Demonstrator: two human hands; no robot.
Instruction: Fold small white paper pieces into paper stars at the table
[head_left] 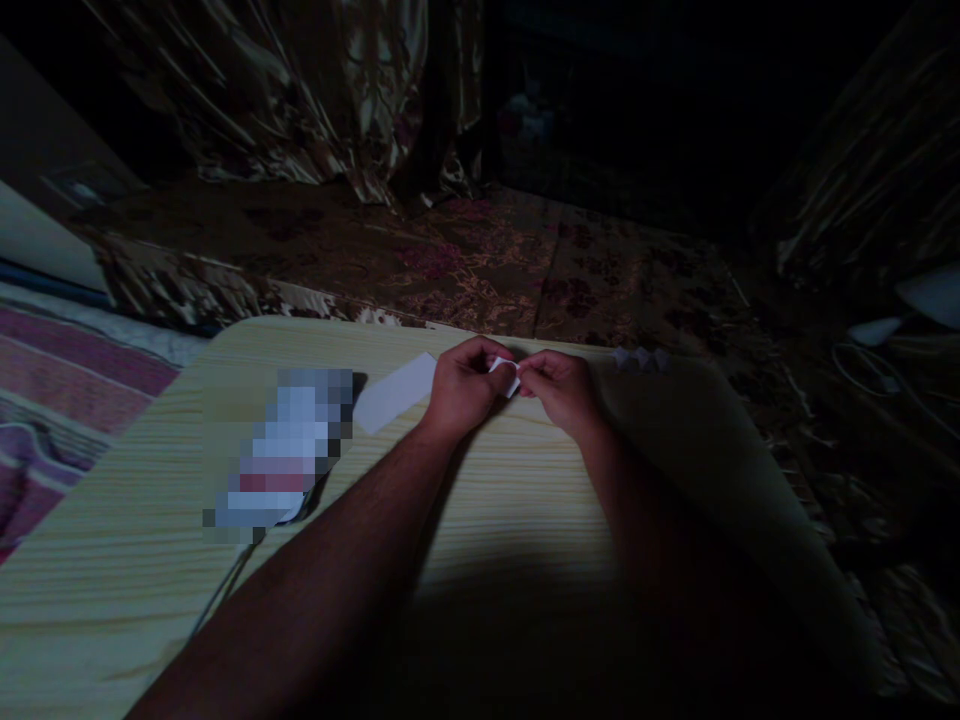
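Near the far edge of the wooden table, a small white piece of paper is held between my two hands. My left hand is closed, its thumb and fingers pinching the paper. On the other side, my right hand pinches the paper's right edge with thumb and fingertips. A white paper strip lies flat on the table, just left of my left hand. To the right of my right hand stand several small folded paper pieces in a row; dim light hides their exact shape.
The light wood table has rounded corners. A blurred-out device with a cable lies on its left part. Beyond the far edge is a patterned cloth-covered surface below curtains. A white cable lies at right.
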